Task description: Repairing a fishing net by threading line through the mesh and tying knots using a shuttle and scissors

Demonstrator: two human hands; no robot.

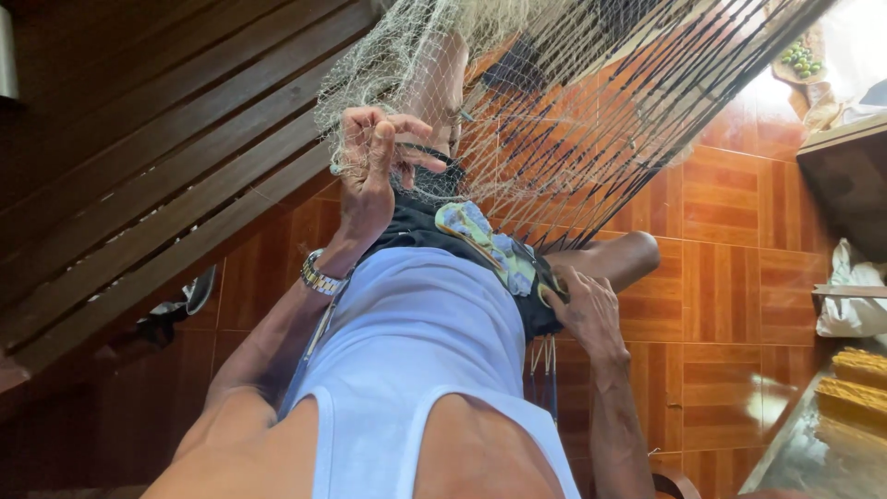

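We see orange floor tiles [730,268], a slatted wooden wall [139,157], a white bag [855,296] on a shelf, yellow bundles [859,383] lower right, and green fruit [800,59] far off.

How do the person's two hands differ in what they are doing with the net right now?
The left hand is raised high, while the right hand sits low at the lap. The left hand's fingers are curled, pinching the pale fishing net; the right hand lies flatter against the dark shorts, with no net visibly in it. The left wrist wears a metal watch; the right wrist is bare. Both are bare-skinned.
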